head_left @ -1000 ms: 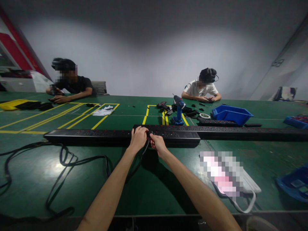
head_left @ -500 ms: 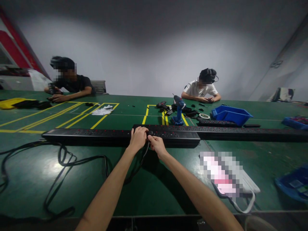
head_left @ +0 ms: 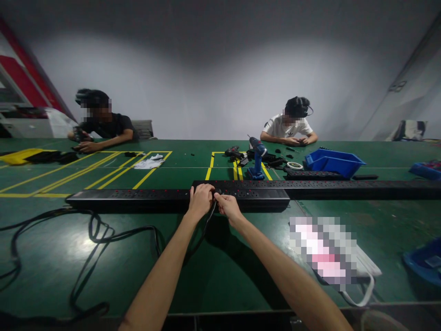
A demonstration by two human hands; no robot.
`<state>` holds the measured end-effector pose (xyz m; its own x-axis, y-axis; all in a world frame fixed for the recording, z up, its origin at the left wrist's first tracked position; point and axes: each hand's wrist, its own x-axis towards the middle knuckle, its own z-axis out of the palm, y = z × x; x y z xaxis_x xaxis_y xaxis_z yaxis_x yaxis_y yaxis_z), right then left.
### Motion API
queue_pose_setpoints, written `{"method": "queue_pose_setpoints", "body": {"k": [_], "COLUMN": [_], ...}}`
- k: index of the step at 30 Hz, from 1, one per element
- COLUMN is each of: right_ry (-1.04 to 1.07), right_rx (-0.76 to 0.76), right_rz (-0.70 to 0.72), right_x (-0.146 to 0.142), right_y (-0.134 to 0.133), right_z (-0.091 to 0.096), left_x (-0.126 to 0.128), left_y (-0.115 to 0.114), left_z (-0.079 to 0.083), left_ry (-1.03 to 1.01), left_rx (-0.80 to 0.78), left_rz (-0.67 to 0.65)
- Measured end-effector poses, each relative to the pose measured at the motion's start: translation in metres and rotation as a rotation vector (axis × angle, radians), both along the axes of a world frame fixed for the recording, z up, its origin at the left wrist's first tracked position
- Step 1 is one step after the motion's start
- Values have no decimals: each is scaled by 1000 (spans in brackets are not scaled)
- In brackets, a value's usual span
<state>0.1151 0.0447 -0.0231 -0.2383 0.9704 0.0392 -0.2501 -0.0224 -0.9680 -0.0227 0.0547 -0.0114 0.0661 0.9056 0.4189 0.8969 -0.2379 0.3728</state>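
Note:
A long black power strip [head_left: 124,198] with rows of sockets and red dots lies across the table in front of me. My left hand [head_left: 200,200] rests over its middle, fingers bent and gripping the strip. Beside it, my right hand [head_left: 228,207] pinches a black plug [head_left: 217,191] at the strip's sockets. From the plug a black cord [head_left: 206,226] runs down toward my left forearm. Whether the plug is seated in a socket is hidden by my fingers. A second long strip [head_left: 351,187] lies just behind, reaching to the right.
Cables [head_left: 120,234] loop at left. A blurred-out phone-like object [head_left: 320,253] and a white strap [head_left: 365,294] lie at right. Behind the strips stand a blue drill [head_left: 257,158] and a blue bin [head_left: 334,162]. Two people [head_left: 103,124] sit across the green table [head_left: 179,170].
Both hands keep their places at the plug and strip. My view has shifted slightly, moving the scene a little to the right in the picture.

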Motion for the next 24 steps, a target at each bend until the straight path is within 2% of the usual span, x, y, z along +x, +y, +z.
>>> {"method": "queue_pose_setpoints", "body": {"k": [10,19,24], "right_ry": [-99,-47,-83], "right_rx": [94,37,106], "right_rz": [34,6,46], "right_x": [5,0,4], "right_y": [-8,1,-5], "right_z": [-5,-4,-7], "left_x": [1,0,1], "left_y": [-1,-2,-3], "left_z": [2,3,4], "left_ry": [17,12,1], "left_rx": [-6,-7,5], "left_rz": [20,10,13]}}
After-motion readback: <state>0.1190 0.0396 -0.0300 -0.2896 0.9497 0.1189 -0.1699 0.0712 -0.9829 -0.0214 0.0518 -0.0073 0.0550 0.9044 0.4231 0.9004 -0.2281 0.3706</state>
